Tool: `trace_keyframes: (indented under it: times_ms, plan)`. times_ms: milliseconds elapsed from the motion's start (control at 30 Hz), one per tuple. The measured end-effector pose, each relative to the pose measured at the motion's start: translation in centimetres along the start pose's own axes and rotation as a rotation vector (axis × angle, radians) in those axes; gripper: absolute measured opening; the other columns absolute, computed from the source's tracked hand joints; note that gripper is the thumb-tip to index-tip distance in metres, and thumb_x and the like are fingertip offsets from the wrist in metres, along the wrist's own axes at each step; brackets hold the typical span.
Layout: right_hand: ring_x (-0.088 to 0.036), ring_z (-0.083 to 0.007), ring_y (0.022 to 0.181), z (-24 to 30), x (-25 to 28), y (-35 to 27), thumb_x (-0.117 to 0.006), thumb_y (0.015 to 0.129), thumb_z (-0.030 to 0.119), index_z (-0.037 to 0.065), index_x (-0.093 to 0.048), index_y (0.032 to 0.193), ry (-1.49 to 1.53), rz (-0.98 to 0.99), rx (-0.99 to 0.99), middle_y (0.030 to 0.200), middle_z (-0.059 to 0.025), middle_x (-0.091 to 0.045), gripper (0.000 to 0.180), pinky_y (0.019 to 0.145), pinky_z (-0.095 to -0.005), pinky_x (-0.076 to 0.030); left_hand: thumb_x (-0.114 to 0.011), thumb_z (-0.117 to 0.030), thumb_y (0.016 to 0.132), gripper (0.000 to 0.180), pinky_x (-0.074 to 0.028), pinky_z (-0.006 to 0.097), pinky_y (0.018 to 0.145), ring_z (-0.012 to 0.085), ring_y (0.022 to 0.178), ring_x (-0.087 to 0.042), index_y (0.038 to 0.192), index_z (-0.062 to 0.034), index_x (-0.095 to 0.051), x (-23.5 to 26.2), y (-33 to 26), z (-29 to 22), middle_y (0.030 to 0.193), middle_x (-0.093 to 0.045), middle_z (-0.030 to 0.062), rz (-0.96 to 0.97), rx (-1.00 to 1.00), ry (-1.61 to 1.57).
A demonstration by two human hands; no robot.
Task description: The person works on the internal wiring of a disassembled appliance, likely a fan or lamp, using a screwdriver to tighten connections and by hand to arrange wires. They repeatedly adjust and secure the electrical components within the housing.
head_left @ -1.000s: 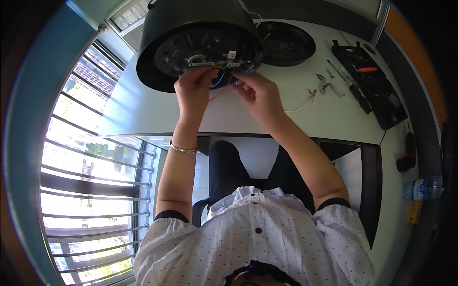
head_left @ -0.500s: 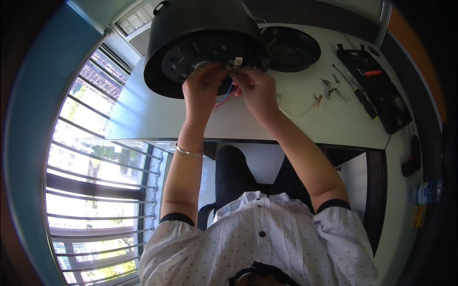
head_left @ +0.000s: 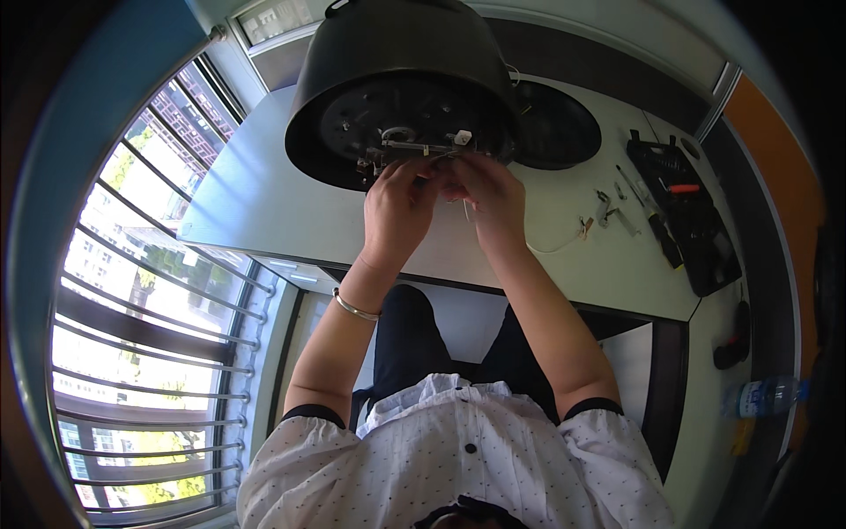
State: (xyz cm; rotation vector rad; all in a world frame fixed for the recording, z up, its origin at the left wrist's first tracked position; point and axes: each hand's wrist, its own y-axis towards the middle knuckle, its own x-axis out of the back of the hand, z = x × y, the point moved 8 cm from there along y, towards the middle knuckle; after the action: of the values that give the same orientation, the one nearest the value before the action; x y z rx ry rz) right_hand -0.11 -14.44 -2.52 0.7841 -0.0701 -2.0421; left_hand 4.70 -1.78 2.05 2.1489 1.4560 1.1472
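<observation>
A dark, pot-shaped appliance body (head_left: pixel 397 53) lies tipped on the table, its underside facing me. Inside its rim show metal parts, a thin metal bar (head_left: pixel 410 145) and a small white connector (head_left: pixel 463 137). Just below that bar, my left hand (head_left: pixel 403 204) is closed, fingertips pinched; what they hold is hidden. Close against it, my right hand (head_left: pixel 492 196) is closed too, its fingers pinched on a thin whitish wire at the appliance's edge. A pale wire end hangs below the right hand.
A dark round cover (head_left: pixel 560 128) lies right of the appliance. Farther right are small metal parts (head_left: pixel 608 210), a thin white cable (head_left: pixel 564 244), a screwdriver (head_left: pixel 665 240) and a black tool case (head_left: pixel 683 203). A plastic bottle (head_left: pixel 765 398) is at far right. A barred window is on the left.
The view has shifted, and both hands sit lower against the appliance's rim. The thin metal bar is now uncovered above my fingers. Red and blue wires seen below the hands are now out of sight.
</observation>
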Motion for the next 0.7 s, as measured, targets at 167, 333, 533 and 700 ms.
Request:
trace_keyframes:
  times_ms: [167,333,533,700]
  plan:
    - [-0.066,-0.0223,0.081,-0.1,0.2,-0.2,-0.055,0.088,0.0,-0.006,-0.059,0.104,0.155,0.062,-0.036,0.094,-0.0156,-0.065,0.018,0.062,-0.0279,-0.056,-0.065,-0.015,0.08,0.019,-0.05,0.031,0.058,0.0234,0.065,-0.062,0.098,-0.0075,-0.066,0.1,-0.2,-0.5,0.087,-0.062,0.0099,-0.026,-0.097,0.007]
    - [-0.066,-0.0229,0.082,0.1,0.3,-0.2,-0.055,0.089,0.001,-0.004,-0.059,0.106,0.117,0.111,-0.037,0.095,-0.0145,-0.065,0.019,0.063,-0.0284,-0.056,-0.065,-0.013,0.08,0.016,-0.051,0.031,0.06,0.0254,0.069,-0.063,0.094,-0.0063,-0.067,0.4,-0.1,-0.8,0.089,-0.062,0.0109,-0.043,-0.065,-0.054]
    - [-0.066,-0.0216,0.082,0.7,-0.1,-0.7,-0.055,0.088,0.001,-0.003,-0.059,0.109,-0.05,0.138,0.036,0.094,-0.0136,-0.065,0.021,0.061,-0.0276,-0.055,-0.064,-0.009,0.078,0.011,-0.051,0.031,0.061,0.0256,0.07,-0.062,0.087,-0.0026,-0.068,0.2,0.1,0.3,0.087,-0.061,0.0111,-0.053,-0.014,-0.159]
    - [-0.064,-0.017,0.079,1.3,-0.3,-0.8,-0.056,0.088,0.002,-0.004,-0.06,0.108,-0.225,0.121,0.056,0.093,-0.0121,-0.065,0.021,0.058,-0.0255,-0.054,-0.064,-0.006,0.079,0.011,-0.049,0.026,0.055,0.0204,0.061,-0.06,0.087,-0.0003,-0.067,-0.8,0.2,2.2,0.076,-0.062,0.011,-0.032,0.088,-0.302]
